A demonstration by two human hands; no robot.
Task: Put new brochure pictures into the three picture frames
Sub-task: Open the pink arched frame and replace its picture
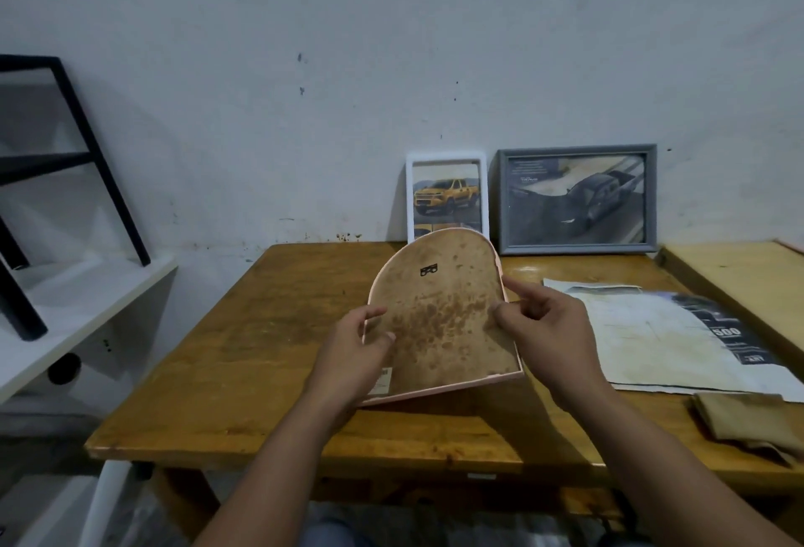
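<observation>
Both hands hold the arched frame [439, 320] above the desk [278, 329], back side up, seemingly to get at the backing. Left hand [352, 355] grips its nine o'clock edge, fingers curled; right hand [544, 324] pinches the three o'clock edge. Its long axis runs six to twelve, arch pointing toward the wall.
</observation>
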